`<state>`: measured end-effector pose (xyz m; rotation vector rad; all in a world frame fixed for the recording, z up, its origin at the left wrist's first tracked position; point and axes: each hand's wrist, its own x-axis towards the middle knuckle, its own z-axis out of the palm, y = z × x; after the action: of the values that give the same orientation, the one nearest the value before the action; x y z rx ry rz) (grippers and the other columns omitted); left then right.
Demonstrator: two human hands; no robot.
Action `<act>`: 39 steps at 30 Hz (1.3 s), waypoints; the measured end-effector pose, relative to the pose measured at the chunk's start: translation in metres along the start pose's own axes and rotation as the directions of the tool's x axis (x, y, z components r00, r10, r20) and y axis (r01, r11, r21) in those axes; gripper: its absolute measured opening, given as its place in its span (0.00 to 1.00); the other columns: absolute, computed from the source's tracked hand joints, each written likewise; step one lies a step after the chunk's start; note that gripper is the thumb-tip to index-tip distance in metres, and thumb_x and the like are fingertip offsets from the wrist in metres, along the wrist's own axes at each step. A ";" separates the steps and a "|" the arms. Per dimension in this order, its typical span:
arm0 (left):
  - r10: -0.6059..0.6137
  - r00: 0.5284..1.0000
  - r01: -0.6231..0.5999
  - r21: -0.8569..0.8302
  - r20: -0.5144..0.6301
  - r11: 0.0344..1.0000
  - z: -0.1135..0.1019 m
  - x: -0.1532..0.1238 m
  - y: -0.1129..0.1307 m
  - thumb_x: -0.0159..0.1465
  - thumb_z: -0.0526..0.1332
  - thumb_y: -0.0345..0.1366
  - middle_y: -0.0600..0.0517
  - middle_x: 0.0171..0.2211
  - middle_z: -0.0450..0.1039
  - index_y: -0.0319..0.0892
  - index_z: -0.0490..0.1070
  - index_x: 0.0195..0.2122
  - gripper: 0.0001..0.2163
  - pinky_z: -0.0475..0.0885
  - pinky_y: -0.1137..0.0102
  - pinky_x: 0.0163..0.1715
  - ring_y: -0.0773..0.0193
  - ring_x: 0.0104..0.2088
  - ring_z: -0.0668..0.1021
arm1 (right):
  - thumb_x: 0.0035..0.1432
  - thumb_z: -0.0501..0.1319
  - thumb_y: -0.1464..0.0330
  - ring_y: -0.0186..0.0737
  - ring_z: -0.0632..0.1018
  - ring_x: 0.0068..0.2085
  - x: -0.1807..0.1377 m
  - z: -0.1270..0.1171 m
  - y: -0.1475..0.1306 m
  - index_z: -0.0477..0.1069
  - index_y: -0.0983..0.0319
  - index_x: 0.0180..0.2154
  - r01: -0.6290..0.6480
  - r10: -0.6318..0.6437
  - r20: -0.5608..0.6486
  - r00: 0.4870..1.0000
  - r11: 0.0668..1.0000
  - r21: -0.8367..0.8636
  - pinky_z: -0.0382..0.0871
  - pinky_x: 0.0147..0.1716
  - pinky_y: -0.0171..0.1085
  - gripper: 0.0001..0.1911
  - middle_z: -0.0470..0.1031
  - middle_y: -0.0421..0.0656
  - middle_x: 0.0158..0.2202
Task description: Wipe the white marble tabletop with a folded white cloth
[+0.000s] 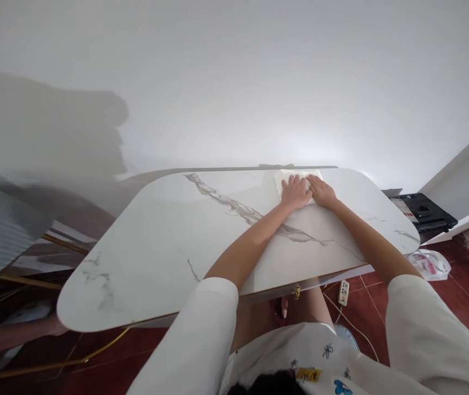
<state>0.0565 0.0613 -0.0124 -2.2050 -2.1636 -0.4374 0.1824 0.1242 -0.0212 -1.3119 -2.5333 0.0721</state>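
The single view came from a camera worn on the person's head, facing forward and steeply down over the white sleeves (193,340) and along both outstretched arms. It sat close above the near rim of the marble surface (168,241), so the left hand (295,192) and right hand (322,191), flat at the far rim, looked small. The wide lens took in the wall (234,82) across the upper half and the red floor (465,285) at the sides.

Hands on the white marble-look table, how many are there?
2. The left hand lies flat on a white sheet, cloth or paper, near the far edge of the white marble-look table; the right hand lies beside it on the same sheet.
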 end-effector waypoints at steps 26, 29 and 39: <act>-0.033 0.999 0.033 0.001 -0.001 0.999 0.011 0.081 -0.024 0.67 0.44 0.42 0.41 0.60 0.63 0.42 0.61 0.58 0.21 0.56 0.50 0.59 0.47 0.61 0.62 | 0.66 0.42 0.69 0.46 0.63 0.65 0.081 0.016 0.033 0.61 0.61 0.61 0.022 -0.020 -0.023 1.000 0.997 0.079 0.62 0.62 0.48 0.25 0.62 0.46 0.65; -0.006 1.000 0.006 -0.006 0.012 1.000 0.010 0.079 -0.019 0.68 0.43 0.42 0.42 0.60 0.63 0.41 0.61 0.58 0.21 0.55 0.50 0.60 0.47 0.62 0.61 | 0.66 0.42 0.69 0.46 0.61 0.66 0.075 0.016 0.039 0.60 0.62 0.62 0.002 0.000 -0.024 1.000 0.997 0.078 0.60 0.63 0.48 0.26 0.60 0.45 0.66; 0.045 0.999 -0.045 -0.015 0.007 0.999 0.009 0.047 0.001 0.67 0.44 0.42 0.43 0.66 0.56 0.41 0.60 0.61 0.24 0.54 0.50 0.62 0.48 0.65 0.57 | 0.66 0.41 0.69 0.44 0.57 0.68 0.029 0.002 0.031 0.57 0.65 0.64 -0.039 0.039 0.007 0.999 0.999 0.009 0.55 0.66 0.47 0.27 0.56 0.46 0.68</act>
<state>0.0586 0.1096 -0.0110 -2.2612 -2.1170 -0.4452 0.1906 0.1663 -0.0218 -1.3601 -2.5097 0.0965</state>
